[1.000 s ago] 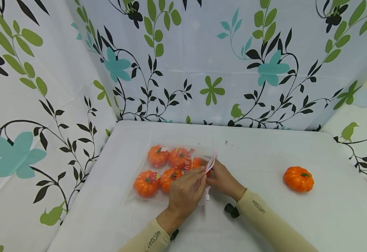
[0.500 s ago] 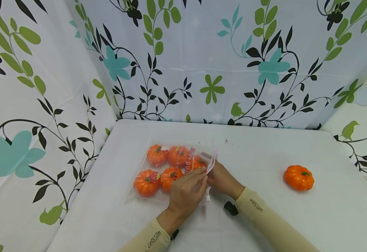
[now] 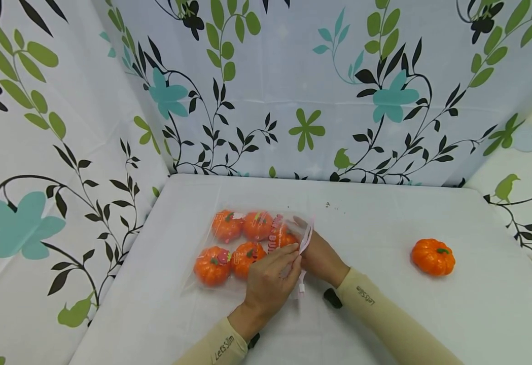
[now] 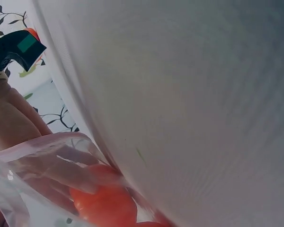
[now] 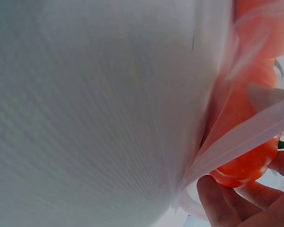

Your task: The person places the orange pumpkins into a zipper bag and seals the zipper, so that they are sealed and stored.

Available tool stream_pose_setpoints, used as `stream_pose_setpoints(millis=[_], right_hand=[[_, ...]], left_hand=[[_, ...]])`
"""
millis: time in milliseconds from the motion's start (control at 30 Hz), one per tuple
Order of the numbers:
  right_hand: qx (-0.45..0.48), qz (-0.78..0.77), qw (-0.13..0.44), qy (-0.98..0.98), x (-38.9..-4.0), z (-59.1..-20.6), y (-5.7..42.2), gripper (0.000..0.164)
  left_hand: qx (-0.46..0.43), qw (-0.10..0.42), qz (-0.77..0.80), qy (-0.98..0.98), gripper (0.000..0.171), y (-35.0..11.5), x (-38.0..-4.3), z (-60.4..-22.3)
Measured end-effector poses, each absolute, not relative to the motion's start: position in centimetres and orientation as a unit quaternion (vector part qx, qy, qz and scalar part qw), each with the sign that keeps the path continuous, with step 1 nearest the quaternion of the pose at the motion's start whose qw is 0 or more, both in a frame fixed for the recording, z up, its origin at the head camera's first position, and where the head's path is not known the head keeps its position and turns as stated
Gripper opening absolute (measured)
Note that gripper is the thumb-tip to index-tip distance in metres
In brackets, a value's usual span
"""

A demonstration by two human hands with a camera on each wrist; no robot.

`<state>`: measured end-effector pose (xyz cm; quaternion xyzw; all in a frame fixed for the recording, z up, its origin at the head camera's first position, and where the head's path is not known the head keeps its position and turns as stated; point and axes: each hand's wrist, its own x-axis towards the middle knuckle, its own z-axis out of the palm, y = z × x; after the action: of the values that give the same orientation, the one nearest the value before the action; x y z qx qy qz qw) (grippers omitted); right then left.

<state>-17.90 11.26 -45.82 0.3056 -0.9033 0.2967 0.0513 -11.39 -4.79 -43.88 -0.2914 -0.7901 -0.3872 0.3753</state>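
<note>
A clear zipper bag (image 3: 236,290) with pink print lies on the table, with several orange toy pumpkins (image 3: 212,266) inside. My left hand (image 3: 268,284) pinches the bag's upper edge at the mouth. Through that mouth reaches my right hand (image 3: 322,258); its fingers extend beside the toy pumpkin (image 4: 104,203) nearest the opening. In the right wrist view, spread fingers (image 5: 215,201) lie by that pumpkin's lower side, and the bag's pale edge strip (image 5: 246,135) crosses in front of it. My right thumb is hidden in the head view.
Another orange toy pumpkin (image 3: 432,257) sits at the right of the white table (image 3: 366,218). The bag's white slider (image 3: 301,288) hangs at the near end of the mouth. A patterned curtain (image 3: 266,96) stands behind.
My right hand has shifted slightly left, and its fingers have straightened toward the far side of the nearest toy pumpkin. The left hand stays nearly still on the bag's edge.
</note>
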Motion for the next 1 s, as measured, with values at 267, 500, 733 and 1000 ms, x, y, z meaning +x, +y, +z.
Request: stream_pose_setpoints(millis=[267,500,733,1000], right_hand=[[0.243,0.383,-0.01,-0.891,-17.7,-45.9,12.2,0.085],[0.177,0.417,0.031,-0.891,-16.7,-46.0,13.8,0.053],[0.145,0.41,0.051,-0.899,-15.2,-46.0,14.5,0.018],[0.171,0.417,0.001,-0.893,-15.0,-46.1,14.1,0.024]], left_hand=[[-0.296,0.382,-0.393,-0.782,0.018,-4.9,-11.5,-43.9],[-0.297,0.382,-0.384,-0.786,0.02,-5.0,-11.7,-43.8],[-0.295,0.381,-0.377,-0.791,0.019,-5.1,-11.8,-43.5],[-0.291,0.369,-0.365,-0.804,0.016,-4.9,-11.6,-43.5]])
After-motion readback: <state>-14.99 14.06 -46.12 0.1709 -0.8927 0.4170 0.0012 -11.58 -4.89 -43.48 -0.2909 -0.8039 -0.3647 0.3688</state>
